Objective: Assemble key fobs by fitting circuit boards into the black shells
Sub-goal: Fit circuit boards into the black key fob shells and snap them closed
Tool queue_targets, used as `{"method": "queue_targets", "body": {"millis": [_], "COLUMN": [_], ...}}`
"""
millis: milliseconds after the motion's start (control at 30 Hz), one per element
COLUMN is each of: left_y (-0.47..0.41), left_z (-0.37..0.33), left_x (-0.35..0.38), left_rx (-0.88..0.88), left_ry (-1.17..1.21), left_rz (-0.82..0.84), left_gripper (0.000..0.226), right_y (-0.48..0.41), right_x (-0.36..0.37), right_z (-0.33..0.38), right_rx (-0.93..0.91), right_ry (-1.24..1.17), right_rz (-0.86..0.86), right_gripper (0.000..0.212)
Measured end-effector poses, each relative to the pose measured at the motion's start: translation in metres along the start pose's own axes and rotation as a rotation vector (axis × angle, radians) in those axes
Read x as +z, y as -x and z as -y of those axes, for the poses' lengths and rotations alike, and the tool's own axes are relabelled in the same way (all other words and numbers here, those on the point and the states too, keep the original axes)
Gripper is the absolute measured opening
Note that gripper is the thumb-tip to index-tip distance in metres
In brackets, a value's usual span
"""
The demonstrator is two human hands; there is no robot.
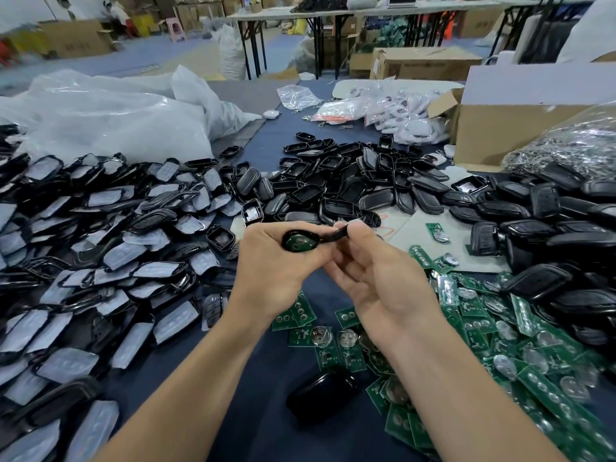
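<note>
black key fob shell point(313, 237), with a green circuit board point(297, 243) seated in its open face, is held up above the middle of the table. the left hand point(271, 266) holds it, fingers curled under it and thumb along its near edge. the right hand point(376, 285) pinches a second shell half point(335, 234) between thumb and fingertips, its other fingers loosely bent. this second half is tilted, and one end touches the right end of the filled shell.

below the hands, a dark blue table cover point(263, 388) shows between the bare forearms. one closed black fob point(320, 393) lies there alone, just beside a spread of loose green circuit boards point(500, 338), many carrying round silver coin cells, which fills the near right side.

to the left lies a large heap of black frames with pale grey button pads point(100, 255). beyond the hands is a pile of empty black shells point(346, 191), and at the right edge a mound of glossy black fob covers point(563, 228).

further back are big clear plastic bags point(116, 115), small bags of white parts point(400, 111), an open cardboard box point(506, 131) and a clear bag of metal key rings point(573, 145). behind the table the room is blurred, with folding tables and cartons.
</note>
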State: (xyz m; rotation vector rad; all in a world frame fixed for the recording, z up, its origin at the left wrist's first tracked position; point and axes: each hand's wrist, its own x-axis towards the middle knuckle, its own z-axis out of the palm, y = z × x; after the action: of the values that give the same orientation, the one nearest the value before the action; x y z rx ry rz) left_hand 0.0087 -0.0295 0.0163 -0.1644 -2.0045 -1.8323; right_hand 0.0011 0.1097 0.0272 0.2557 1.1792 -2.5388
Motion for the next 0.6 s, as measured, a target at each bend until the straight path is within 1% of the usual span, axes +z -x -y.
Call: {"method": "queue_targets", "body": {"millis": [67, 100, 200, 267, 300, 367, 400, 500, 600], "left_y": [0.000, 0.000, 0.001, 0.003, 0.003, 0.001, 0.000, 0.000, 0.000], "left_z": [0.000, 0.001, 0.000, -0.003, -0.003, -0.004, -0.003, 0.001, 0.004], "left_x": [0.001, 0.001, 0.000, 0.002, 0.002, 0.001, 0.000, -0.001, 0.001], "left_rx": [-0.012, -0.022, -0.054, -0.141, -0.198, -0.315, -0.360, -0.413, -0.365], "left_ry": [-0.018, -0.035, -0.073, 0.012, 0.056, 0.083, 0.098, 0.122, -0.021], "left_rz": [-0.009, -0.019, 0.008, 0.043, 0.046, 0.008, -0.020, -0.094, -0.109], "left_gripper": [0.037, 0.038, 0.037, 0.036, 0.032, 0.013, 0.011, 0.027, 0.031], "right_y": [0.000, 0.000, -0.002, -0.005, -0.007, -0.011, -0.013, -0.015, -0.012], "right_x": [-0.001, -0.001, -0.002, -0.005, -0.007, -0.012, -0.015, -0.017, -0.011], "right_z": [0.001, 0.000, -0.003, -0.002, 0.000, 0.004, 0.006, 0.004, -0.006], "right_rx": [-0.005, -0.007, 0.002, 0.006, 0.002, -0.017, -0.027, -0.043, -0.117], "right_ry": [-0.018, -0.028, -0.069, -0.095, -0.105, -0.106, -0.094, 0.033, 0.239], "right_rz": [0.022, 0.022, -0.015, -0.044, -0.052, -0.063, -0.063, -0.004, 0.100], "right_gripper": [0.025, 0.025, 0.015, 0.015, 0.015, 0.014, 0.014, 0.016, 0.025]}}
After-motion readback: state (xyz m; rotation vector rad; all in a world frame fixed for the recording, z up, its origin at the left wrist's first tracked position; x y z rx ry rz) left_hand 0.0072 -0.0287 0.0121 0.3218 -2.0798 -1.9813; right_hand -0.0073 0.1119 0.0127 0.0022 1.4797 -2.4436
